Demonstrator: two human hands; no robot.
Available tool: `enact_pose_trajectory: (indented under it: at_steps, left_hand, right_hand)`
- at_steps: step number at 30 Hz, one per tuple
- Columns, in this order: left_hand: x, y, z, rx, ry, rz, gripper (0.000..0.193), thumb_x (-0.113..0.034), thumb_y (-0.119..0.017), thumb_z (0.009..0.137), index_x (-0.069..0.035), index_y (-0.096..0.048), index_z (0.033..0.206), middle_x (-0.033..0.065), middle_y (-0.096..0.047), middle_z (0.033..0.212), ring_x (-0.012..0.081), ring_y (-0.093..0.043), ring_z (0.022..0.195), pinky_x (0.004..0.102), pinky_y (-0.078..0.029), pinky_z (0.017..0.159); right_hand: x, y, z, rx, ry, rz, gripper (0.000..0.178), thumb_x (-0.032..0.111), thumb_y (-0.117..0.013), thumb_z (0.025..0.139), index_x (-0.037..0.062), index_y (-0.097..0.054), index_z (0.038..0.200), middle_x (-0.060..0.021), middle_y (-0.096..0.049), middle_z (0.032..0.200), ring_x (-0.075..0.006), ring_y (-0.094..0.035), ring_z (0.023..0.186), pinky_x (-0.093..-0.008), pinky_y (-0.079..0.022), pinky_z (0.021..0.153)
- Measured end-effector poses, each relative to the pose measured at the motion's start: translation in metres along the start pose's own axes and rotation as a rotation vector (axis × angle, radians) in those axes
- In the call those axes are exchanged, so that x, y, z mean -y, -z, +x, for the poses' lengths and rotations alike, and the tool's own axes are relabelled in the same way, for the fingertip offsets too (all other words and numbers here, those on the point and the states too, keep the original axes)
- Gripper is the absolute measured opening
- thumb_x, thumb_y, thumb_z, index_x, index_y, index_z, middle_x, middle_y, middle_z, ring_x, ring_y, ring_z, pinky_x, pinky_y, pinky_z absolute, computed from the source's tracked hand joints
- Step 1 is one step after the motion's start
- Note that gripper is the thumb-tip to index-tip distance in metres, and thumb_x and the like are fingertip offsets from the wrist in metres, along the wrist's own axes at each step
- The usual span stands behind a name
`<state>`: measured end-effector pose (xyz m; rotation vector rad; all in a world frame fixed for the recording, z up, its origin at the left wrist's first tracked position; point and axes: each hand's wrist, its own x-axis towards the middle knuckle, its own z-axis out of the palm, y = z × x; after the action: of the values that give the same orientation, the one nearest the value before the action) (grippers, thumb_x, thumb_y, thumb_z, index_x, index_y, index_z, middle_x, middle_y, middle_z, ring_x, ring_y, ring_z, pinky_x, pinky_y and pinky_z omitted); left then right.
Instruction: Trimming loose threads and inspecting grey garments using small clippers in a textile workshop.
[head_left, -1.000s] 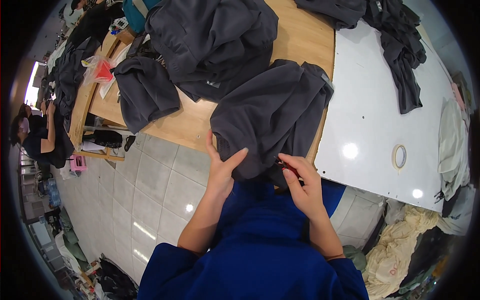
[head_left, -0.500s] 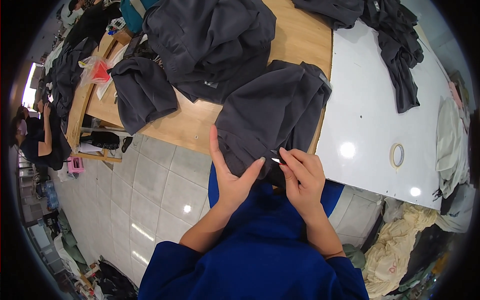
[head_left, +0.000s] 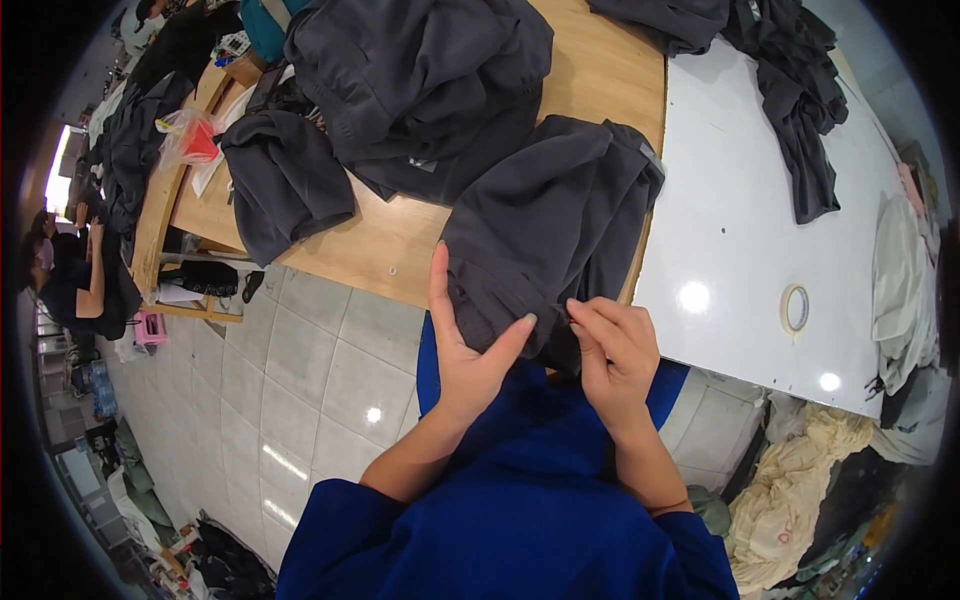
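A: Where is the dark grey garment (head_left: 560, 210) lying?

B: It lies at the near right corner of the wooden surface (head_left: 605, 60), and its lower part comes over the near edge, toward the blue shirt (head_left: 510, 510) of the person.

A: And the left hand (head_left: 470, 370), does it hold the cloth?

B: I see its thumb resting on the cloth, and the forefinger stretched straight along the left side. The other fingers are hidden from me, so I cannot tell if this hand grips.

A: What about the right hand (head_left: 612, 350)?

B: There the thumb and forefinger are closed together at the right side of the garment's lower part, near the left thumb. They pinch a small red thing (head_left: 573, 321), almost fully covered, so I cannot say its kind.

A: What else is on the wood?

B: A big heap of grey clothes (head_left: 420, 80) is toward the far edge, and to its left a smaller grey piece (head_left: 285, 185) hangs over the near edge.

A: And on the white surface (head_left: 720, 300)?

B: A roll of tape (head_left: 786, 309) lies toward its near right corner, and dark clothing (head_left: 800, 110) lies toward the far edge.
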<state>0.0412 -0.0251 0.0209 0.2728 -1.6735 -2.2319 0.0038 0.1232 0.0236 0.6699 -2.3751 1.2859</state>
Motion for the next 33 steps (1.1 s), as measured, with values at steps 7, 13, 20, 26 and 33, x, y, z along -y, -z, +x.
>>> enact_pose_trajectory:
  at_steps: [7,13,20,26,33]
  left_hand:
    - [-0.018,0.059,0.039,-0.187,0.101,-0.635,0.062,-0.018,-0.041,0.095,-0.025,-0.004,0.145,0.0158,-0.024,0.144,0.0284,-0.036,0.127,0.0419,-0.031,0.103]
    - [-0.003,0.098,0.032,-0.333,0.251,-0.290,0.062,-0.024,-0.036,0.098,-0.029,0.006,0.143,0.0172,-0.031,0.140,0.0291,-0.041,0.122,0.0430,-0.034,0.100]
    - [0.023,0.092,0.020,-0.414,0.309,-0.570,0.039,-0.027,-0.042,0.096,-0.008,-0.035,0.130,0.0106,-0.054,0.119,0.0209,-0.053,0.109,0.0374,-0.042,0.095]
    - [0.002,0.042,0.015,-0.197,0.551,-0.676,0.033,-0.026,-0.041,0.096,-0.003,-0.049,0.118,0.0094,-0.059,0.114,0.0205,-0.056,0.107,0.0349,-0.047,0.092]
    - [-0.010,0.004,0.008,0.064,0.520,-0.669,0.024,-0.012,-0.043,0.094,-0.005,-0.048,0.117,0.0101,-0.060,0.110,0.0167,-0.061,0.099,0.0318,-0.051,0.087]
  right_hand:
    - [-0.012,0.006,-0.017,0.014,-0.502,0.493,0.031,0.008,-0.048,0.092,0.0003,-0.051,0.122,-0.0092,-0.056,0.109,-0.0141,-0.054,0.098,-0.0248,-0.040,0.088]
    - [-0.027,0.003,-0.028,0.080,-0.620,0.486,0.032,0.011,-0.051,0.091,0.0017,-0.052,0.122,-0.0090,-0.056,0.110,-0.0140,-0.054,0.100,-0.0243,-0.041,0.088]
    - [-0.023,-0.004,-0.025,0.242,-0.563,0.482,0.031,0.011,-0.050,0.091,0.0020,-0.052,0.121,-0.0079,-0.056,0.105,-0.0134,-0.054,0.095,-0.0225,-0.041,0.083]
    - [0.006,-0.008,-0.002,0.263,-0.365,0.557,0.031,0.004,-0.056,0.085,0.0025,-0.056,0.116,-0.0076,-0.058,0.091,-0.0137,-0.054,0.082,-0.0216,-0.043,0.071]
    - [0.013,0.002,0.008,0.014,-0.229,0.286,0.031,-0.001,-0.064,0.075,0.0000,-0.062,0.106,-0.0129,-0.062,0.097,-0.0201,-0.059,0.081,-0.0263,-0.047,0.071]
